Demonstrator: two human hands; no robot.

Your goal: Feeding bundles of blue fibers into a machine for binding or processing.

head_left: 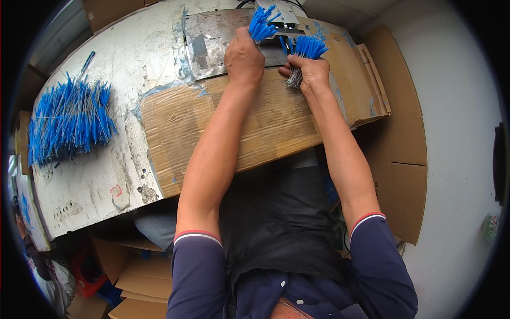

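Note:
My left hand (244, 59) is closed around a bundle of thin blue-bristled wire brushes (263, 24), their blue ends sticking up past my fist. To its right, my right hand (312, 72) grips a second bundle of blue wire brushes (309, 47). The bare wire ends of that bundle poke out below my fingers. Both hands are over the far edge of the cardboard sheet (186, 119), close to a small machine (282, 20) partly hidden by the left bundle. A metal plate (215, 32) lies beside my left hand.
A large heap of similar blue brushes (71, 122) lies on the worn white table (101, 181) at the left. Cardboard boxes (401, 133) stand against the wall at the right. Under the table are more open cartons (143, 274) and a red plastic object (85, 271).

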